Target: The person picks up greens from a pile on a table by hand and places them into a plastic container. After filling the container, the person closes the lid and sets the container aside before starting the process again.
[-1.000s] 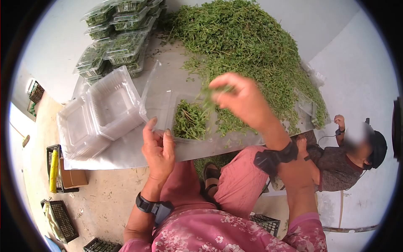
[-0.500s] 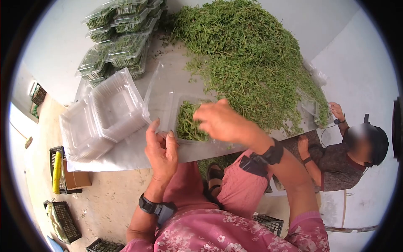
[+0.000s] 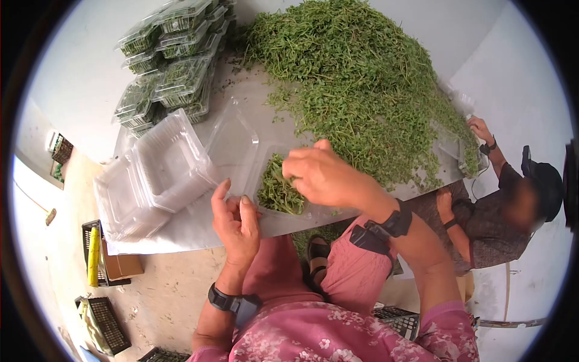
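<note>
A clear plastic clamshell box (image 3: 248,172) lies with its lid folded back at the table's front edge, and a clump of leafy green sprigs (image 3: 278,188) is in its base. Over the right part of that clump, my right hand (image 3: 325,178) has its fingers curled into the sprigs; the fingertips are partly hidden. My left hand (image 3: 237,224) is at the box's near left corner, palm up, with thumb and forefinger apart and nothing visible in it. Its other fingers are bent close to the box edge.
A large heap of greens (image 3: 356,90) covers the table's back and right. Filled clamshells (image 3: 181,78) are stacked at the back left, nested empty ones (image 3: 172,163) in front. A co-worker (image 3: 494,217) sits at the right. Crates (image 3: 105,323) stand on the floor.
My right hand has stayed over the box, its fingers now curled more into the sprigs. The clump looks more gathered. My left hand has hardly moved; the whole view has shifted slightly.
</note>
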The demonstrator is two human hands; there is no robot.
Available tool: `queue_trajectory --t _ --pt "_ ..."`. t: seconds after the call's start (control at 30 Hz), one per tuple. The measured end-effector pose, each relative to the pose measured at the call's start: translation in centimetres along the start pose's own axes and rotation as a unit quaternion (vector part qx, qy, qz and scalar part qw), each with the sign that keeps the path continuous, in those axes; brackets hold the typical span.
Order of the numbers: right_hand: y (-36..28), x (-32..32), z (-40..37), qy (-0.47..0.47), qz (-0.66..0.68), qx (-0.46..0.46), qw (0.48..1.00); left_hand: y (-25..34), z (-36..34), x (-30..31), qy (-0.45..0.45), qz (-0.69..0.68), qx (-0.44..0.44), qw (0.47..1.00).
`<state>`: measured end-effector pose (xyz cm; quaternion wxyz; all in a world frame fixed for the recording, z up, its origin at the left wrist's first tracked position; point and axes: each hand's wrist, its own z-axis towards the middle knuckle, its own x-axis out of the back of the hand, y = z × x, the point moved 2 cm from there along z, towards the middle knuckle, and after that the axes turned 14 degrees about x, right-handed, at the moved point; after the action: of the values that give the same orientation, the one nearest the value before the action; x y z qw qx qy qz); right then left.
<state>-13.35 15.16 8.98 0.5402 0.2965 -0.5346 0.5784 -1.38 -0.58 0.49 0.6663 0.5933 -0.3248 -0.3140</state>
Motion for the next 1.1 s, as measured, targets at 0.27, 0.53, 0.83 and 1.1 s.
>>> queue_trajectory --t 0.27,0.53,0.83,1.1 --pt "-0.3 0.9 -0.8 -0.006 0.090 -0.016 0.996 0.5 -0.2 -0.1 0.011 -0.010 0.001 1.000" --pt "0.2 1.9 -0.7 0.153 0.105 -0.053 0.981 0.3 -0.3 -0.2 0.008 -0.031 0.010 0.999" --pt "-0.3 -0.3 -0.4 0.088 0.066 -0.020 0.994 0.4 -0.2 0.0 0.001 -0.037 0.017 0.999" --pt "0.4 1.8 -1.8 0.085 0.011 -0.103 0.991 0.2 -0.3 0.0 0.000 -0.030 0.013 0.999"
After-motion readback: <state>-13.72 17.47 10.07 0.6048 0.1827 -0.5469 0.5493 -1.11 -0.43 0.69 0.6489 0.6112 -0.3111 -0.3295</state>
